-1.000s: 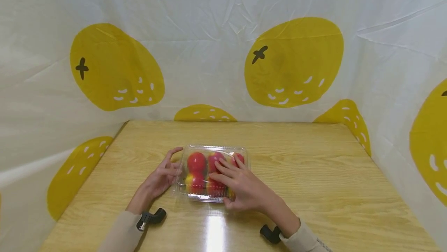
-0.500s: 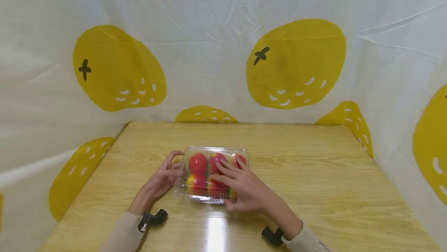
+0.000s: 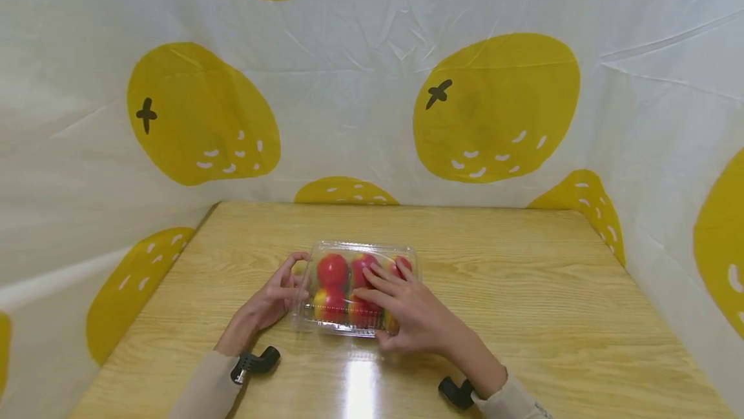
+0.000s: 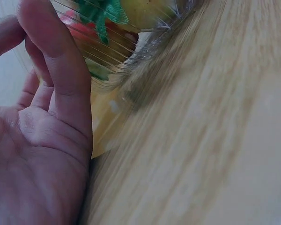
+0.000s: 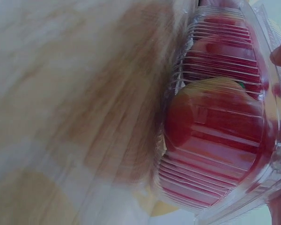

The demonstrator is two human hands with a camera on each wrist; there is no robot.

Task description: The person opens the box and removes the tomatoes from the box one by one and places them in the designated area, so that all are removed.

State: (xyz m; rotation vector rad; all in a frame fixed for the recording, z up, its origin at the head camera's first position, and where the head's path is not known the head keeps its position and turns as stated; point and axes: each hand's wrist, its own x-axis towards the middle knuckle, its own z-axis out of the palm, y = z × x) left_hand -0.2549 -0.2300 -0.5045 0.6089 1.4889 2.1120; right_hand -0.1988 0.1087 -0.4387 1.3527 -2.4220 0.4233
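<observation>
A clear plastic clamshell box (image 3: 343,327) of several red-and-yellow apples (image 3: 332,270) sits on the wooden table with its lid down. My left hand (image 3: 273,296) holds the box's left side, thumb at the edge and index finger at the far left corner. In the left wrist view, the thumb (image 4: 56,51) overlaps the ribbed plastic wall, with something green and leafy (image 4: 103,14) inside. My right hand (image 3: 415,316) lies across the lid's right half with fingers spread, its thumb at the front edge. Ribbed sides and red fruit (image 5: 215,126) fill the right wrist view; some fruit is hidden under this hand.
The wooden table (image 3: 523,290) extends around the box. A white sheet printed with yellow fruit (image 3: 496,109) hangs behind the table and along both sides. A black wrist mount (image 3: 256,364) is on the left forearm, another mount (image 3: 456,393) on the right.
The head view has shifted slightly, moving the whole scene a little rightward. Both hands keep nearly the same places on the box, the left thumb lying slightly further over its edge.
</observation>
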